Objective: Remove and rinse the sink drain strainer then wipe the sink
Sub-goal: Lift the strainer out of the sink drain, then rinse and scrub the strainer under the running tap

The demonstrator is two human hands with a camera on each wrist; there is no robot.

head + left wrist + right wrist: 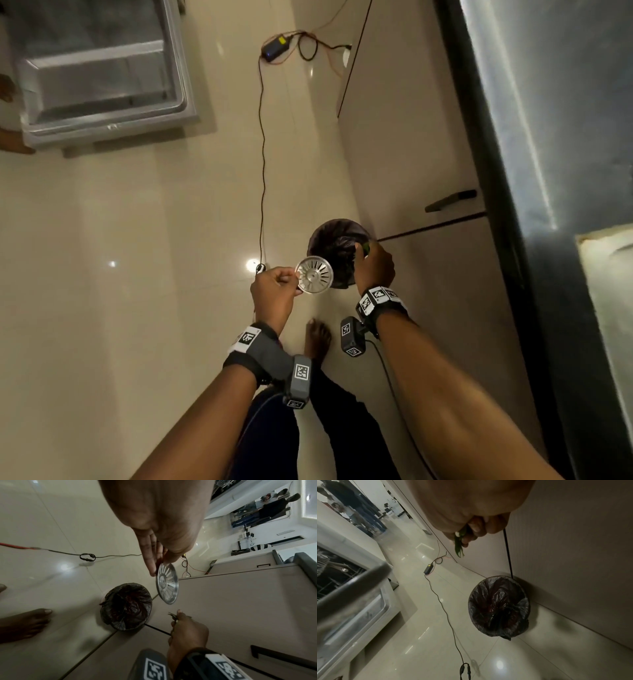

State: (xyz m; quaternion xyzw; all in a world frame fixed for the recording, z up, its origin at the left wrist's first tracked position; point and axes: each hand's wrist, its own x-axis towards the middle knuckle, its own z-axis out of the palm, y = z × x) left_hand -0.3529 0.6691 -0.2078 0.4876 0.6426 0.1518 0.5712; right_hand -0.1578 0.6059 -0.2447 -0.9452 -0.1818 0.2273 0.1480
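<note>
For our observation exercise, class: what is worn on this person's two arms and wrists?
Both forearms are bare, without sleeves. The left wrist carries a grey band with a black strap and a white square-code tag, plus a grey camera block bearing more tags. The right wrist has a black band with white tags, a dark tagged block and a thin black cable.
</note>
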